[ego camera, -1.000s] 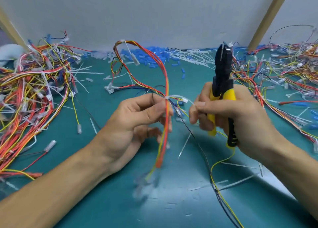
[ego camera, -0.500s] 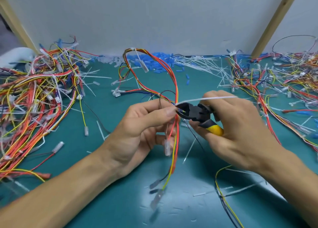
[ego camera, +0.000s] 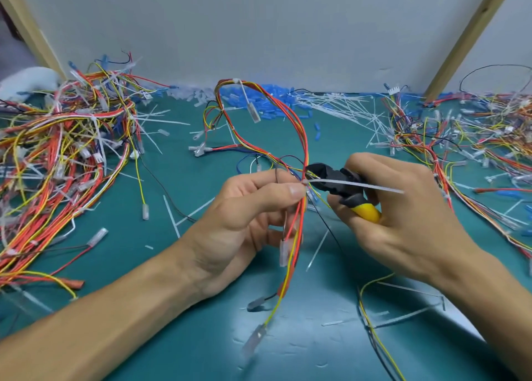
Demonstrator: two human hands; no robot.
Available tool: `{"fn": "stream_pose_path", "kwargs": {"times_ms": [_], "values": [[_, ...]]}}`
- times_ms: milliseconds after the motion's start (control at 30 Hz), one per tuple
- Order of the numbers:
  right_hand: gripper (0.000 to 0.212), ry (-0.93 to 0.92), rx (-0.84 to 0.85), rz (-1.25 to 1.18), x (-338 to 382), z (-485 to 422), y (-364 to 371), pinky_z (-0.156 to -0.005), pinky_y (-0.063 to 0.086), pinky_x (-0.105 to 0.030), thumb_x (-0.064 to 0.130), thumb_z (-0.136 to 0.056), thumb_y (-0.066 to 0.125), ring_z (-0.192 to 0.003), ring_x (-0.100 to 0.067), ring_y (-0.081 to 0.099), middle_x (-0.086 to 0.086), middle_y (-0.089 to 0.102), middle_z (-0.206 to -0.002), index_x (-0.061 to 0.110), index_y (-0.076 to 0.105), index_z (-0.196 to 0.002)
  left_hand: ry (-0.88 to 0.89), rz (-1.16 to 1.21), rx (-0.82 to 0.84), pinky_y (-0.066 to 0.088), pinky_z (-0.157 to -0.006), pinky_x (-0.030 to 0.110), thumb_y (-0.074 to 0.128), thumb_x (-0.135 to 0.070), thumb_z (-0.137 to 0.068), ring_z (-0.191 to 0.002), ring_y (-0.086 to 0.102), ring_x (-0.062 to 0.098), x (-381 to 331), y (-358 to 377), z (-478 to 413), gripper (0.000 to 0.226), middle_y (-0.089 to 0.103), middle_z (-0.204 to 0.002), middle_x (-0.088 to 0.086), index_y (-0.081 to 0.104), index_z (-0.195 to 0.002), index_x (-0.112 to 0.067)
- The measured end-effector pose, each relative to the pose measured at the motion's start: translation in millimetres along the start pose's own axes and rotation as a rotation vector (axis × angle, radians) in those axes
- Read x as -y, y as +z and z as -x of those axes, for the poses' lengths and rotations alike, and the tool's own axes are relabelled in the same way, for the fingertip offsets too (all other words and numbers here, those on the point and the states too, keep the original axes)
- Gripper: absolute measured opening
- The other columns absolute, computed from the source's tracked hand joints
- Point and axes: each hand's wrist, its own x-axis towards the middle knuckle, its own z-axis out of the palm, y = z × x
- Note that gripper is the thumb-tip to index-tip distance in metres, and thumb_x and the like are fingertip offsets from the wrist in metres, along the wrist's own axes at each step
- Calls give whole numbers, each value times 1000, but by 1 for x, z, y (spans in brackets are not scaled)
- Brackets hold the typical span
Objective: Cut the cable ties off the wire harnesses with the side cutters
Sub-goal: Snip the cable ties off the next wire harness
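A tangled heap of red-and-yellow wire harnesses lies left on the green-matted desk, another heap right, loose white cable ties behind. Between them the left hand holds a looped harness; the right hand holds yellow-handled side cutters just right of it.

We see a bright, evenly lit picture. The light comes from above and is soft, so only a faint dark shadow lies on the green bench under the right hand. A weak sheen shows near the bottom edge. The hanging connector is blurred by motion. The wooden posts lean outward at the edges.
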Motion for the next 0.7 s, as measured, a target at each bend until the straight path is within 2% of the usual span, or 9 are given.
{"fn": "stream_pose_path", "kwargs": {"times_ms": [167,300,400,467,567,633,700], "values": [[25,-21,20,-5,0,-1,-4,-58,46,-45,17,-82,72,-68,-25,43,10,47,-74,22,47,-82,-7,-27,-20,43,-46,25,67,-23,-84,-45,49,16,-1,-3,0,13,53,-58,2,62,-76,-14],[28,-20,72,-16,2,-2,-3,-53,41,-43,11,-79,73,-63,-27,39,7,41,-67,21,47,-76,0,-47,-8,46,-42,24,64,-13,-90,-43,54,19,2,-1,-1,11,55,-59,6,61,-88,-2],[30,26,129,-21,2,0,-4,-51,36,-43,22,-80,70,-59,-28,36,3,37,-58,26,42,-69,-3,-76,-20,48,-41,27,63,-15,-90,-46,56,21,4,-2,-1,17,56,-60,8,58,-84,1],[32,72,148,-55,3,1,-4,-51,32,-40,28,-80,67,-58,-28,33,0,36,-56,28,37,-67,-30,-83,19,48,-43,29,63,-16,-91,-50,59,21,4,-3,1,23,60,-66,11,58,-89,5],[25,124,171,-153,7,0,-3,-51,31,-39,34,-78,61,-57,-26,31,1,36,-55,22,43,-67,-61,-113,137,48,-46,27,61,-24,-95,-59,61,22,2,0,2,21,69,-80,14,71,-95,-6],[26,159,179,-219,7,0,-1,-52,27,-37,31,-76,62,-58,-21,26,3,30,-56,17,43,-65,-60,-116,148,45,-42,24,58,-24,-99,-52,58,19,2,3,3,22,69,-74,12,72,-90,-9],[34,175,186,-238,6,1,0,-51,24,-35,20,-78,70,-59,-17,23,3,26,-58,18,39,-66,-52,-102,120,38,-37,20,55,-24,-99,-40,50,16,2,4,3,25,62,-62,8,68,-81,-10]]}}
